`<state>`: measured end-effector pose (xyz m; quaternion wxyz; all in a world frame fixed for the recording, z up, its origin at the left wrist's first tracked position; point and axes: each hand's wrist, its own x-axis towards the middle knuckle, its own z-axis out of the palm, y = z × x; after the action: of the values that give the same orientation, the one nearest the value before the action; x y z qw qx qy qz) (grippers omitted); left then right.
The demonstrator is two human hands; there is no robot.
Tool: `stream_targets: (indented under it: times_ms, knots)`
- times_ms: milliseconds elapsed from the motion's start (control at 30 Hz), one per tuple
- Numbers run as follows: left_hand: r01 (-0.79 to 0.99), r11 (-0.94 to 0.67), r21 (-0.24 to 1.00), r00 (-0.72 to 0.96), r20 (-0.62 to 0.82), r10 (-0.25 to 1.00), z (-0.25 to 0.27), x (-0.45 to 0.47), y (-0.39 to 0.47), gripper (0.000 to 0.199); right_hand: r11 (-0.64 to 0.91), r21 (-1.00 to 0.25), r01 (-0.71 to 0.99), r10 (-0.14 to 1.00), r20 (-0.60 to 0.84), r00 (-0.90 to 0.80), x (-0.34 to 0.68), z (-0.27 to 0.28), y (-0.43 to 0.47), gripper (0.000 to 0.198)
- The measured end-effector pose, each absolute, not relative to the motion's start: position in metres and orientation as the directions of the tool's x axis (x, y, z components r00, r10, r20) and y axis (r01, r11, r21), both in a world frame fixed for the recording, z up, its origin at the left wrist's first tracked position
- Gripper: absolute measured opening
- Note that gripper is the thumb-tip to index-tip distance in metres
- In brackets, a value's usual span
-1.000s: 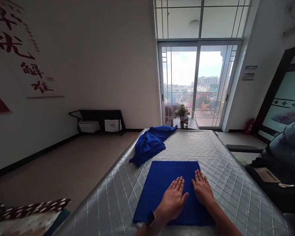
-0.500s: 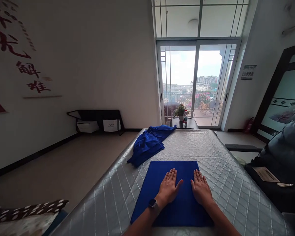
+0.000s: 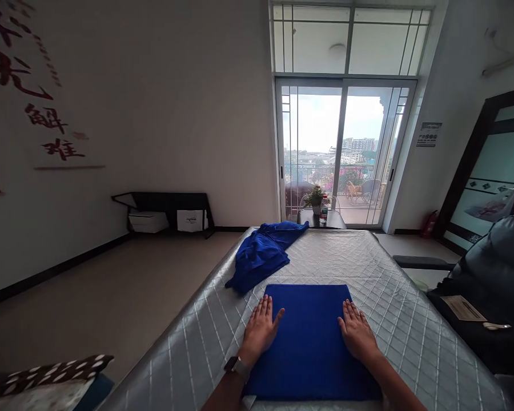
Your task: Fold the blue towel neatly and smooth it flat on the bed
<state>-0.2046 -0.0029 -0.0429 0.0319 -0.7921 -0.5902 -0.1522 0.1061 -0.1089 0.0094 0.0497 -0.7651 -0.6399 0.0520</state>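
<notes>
A flat, smooth blue cloth panel [image 3: 310, 342], roughly rectangular, lies in front of me on the silver quilted cover; it may be a folded garment, but I cannot tell. At its left edge my left hand [image 3: 260, 331] rests flat, fingers together and stretched out, thumb apart, a watch on the wrist. My right hand [image 3: 357, 331] lies along the right edge in the same way, fingers stretched forward. Neither hand grips anything. Beyond the panel, to the left, a crumpled blue garment [image 3: 263, 254] lies loosely on the cover.
The silver quilted cover [image 3: 411, 319] spreads over the table under everything. A black chair [image 3: 497, 274] with a paper card [image 3: 463, 308] on it stands at right. Behind the far edge are a potted plant [image 3: 315, 198] and a bottle [image 3: 324, 211]. A polka-dot cushion [image 3: 47, 374] is at lower left.
My left hand has slid left from the middle of the blue panel to its left edge. My right hand has shifted slightly right. The view has tilted a little.
</notes>
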Motion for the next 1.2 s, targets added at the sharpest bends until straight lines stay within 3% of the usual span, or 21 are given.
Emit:
stream_targets:
  times_ms: [200,567,967,1100,1200]
  knots:
    - [0.946,-0.284,0.157,0.236,0.267,0.934,-0.035,-0.199,-0.007,0.081,-0.147,-0.082,0.986,0.989,-0.026,0.146,0.11,0.027,-0.084,0.067]
    - [0.937,-0.314,0.154,0.264,0.277,0.924,-0.035,-0.204,-0.007,0.082,-0.153,-0.17,0.974,0.985,0.06,0.165,0.121,0.014,-0.046,0.064]
    - [0.947,-0.28,0.156,0.247,0.205,0.947,-0.021,-0.199,-0.012,0.088,-0.156,-0.167,0.974,0.986,0.028,0.163,0.122,0.017,-0.043,0.064]
    - [0.97,-0.172,0.171,0.141,0.176,0.974,-0.015,-0.201,-0.008,0.086,-0.143,-0.153,0.978,0.987,0.053,0.153,0.124,0.015,-0.043,0.064]
    - [0.972,-0.152,0.179,0.108,0.233,0.967,-0.009,-0.193,-0.007,0.089,-0.147,-0.167,0.975,0.985,0.062,0.159,0.124,0.013,-0.043,0.064]
